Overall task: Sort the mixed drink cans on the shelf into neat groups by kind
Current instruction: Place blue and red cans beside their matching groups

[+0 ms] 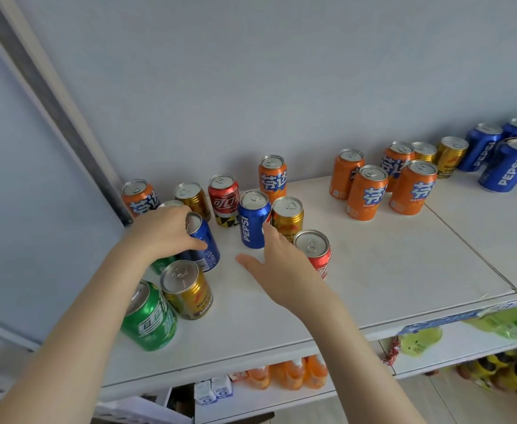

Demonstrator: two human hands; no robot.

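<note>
Mixed cans stand on the white shelf (388,264). My left hand (162,231) grips a blue Pepsi can (205,246) from above at the left. My right hand (275,261) is spread open, fingers reaching beside a second upright blue Pepsi can (252,220); I cannot tell if they touch it. Around them stand a gold can (287,215), a red cola can (315,250), another red cola can (224,198), orange Fanta cans (272,177) (138,197), a gold can (188,289) and a green can (148,316).
To the right stand a group of orange cans (370,194), gold cans (451,154) and blue Pepsi cans (507,166). A dark post (52,96) runs along the shelf's left side. Lower shelves hold bottles (293,371) and packets. Bare shelf lies in the front middle.
</note>
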